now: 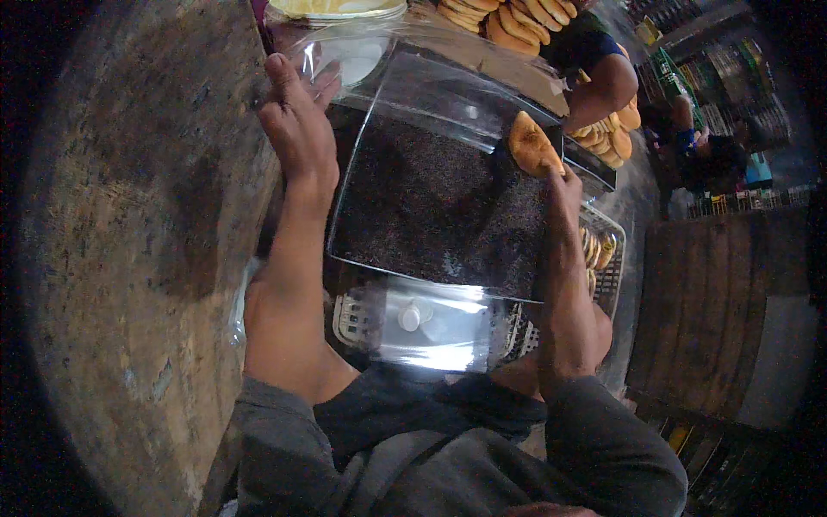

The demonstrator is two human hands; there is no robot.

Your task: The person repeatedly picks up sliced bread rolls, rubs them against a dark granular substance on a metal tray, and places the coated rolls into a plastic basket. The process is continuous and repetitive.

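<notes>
My right hand (561, 182) grips a folded, golden-brown piece of bread (533, 144) by its lower end, above the right part of a dark metal tray (439, 187). Up at the left, my left hand (297, 106) is raised with its fingers spread, beside clear plastic film (310, 58); whether the fingers touch the film cannot be told. A white round object (354, 59) lies under the film. Below the tray, a shiny transparent sheet or cover (429, 326) with a white knob-like piece (409, 317) reflects light.
A worn wall or board (148, 258) rises at the left. Stacked flat breads (517, 26) lie at the top, with more breads (604, 139) at the right near another person's arm (604, 90). A plastic crate (620, 258) holds breads. Another person (711, 152) is farther right.
</notes>
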